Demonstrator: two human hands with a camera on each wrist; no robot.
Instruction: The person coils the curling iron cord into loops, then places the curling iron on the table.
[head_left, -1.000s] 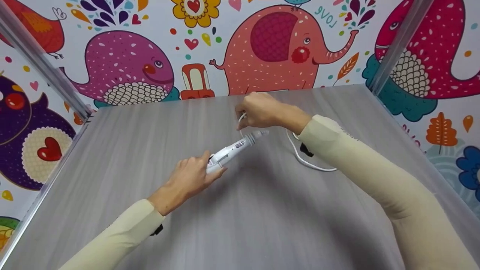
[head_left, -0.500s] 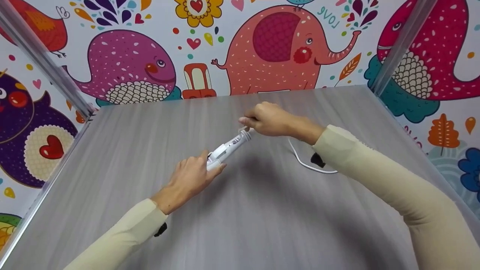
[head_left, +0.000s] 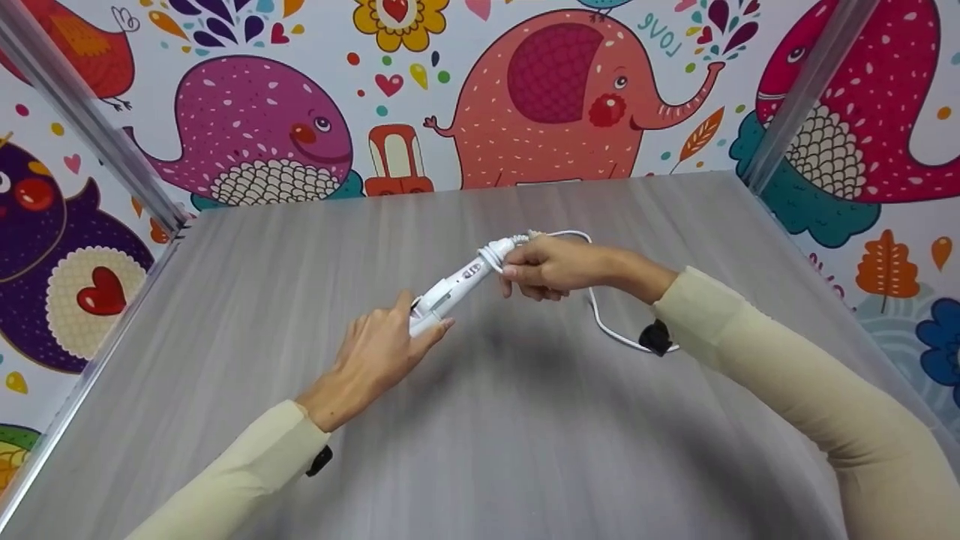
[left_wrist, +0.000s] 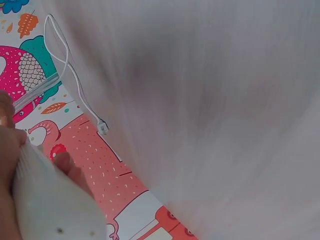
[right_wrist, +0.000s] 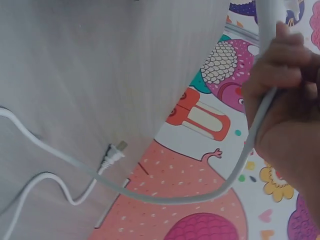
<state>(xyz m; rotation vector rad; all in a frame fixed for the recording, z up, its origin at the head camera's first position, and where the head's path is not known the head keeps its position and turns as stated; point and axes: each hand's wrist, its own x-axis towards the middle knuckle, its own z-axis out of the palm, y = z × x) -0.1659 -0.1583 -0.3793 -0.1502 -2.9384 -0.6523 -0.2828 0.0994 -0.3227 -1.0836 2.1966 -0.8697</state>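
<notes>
A white wand-shaped hair styler lies slanted just above the grey table. My left hand pinches its near end between thumb and fingers. My right hand grips the white cord beside the styler's far end, where a few turns of cord wrap the barrel. The right wrist view shows the cord running through my fist, and its plug lying loose on the table. In the left wrist view are the styler's body, the cord and the plug.
Cartoon-animal walls close the table in behind and on both sides. Slanted metal posts stand at the back left and back right. Slack cord lies on the table under my right forearm.
My right hand carried the cord from behind the styler's far end round to its right side, adding a turn on the barrel. My left hand kept its hold.
</notes>
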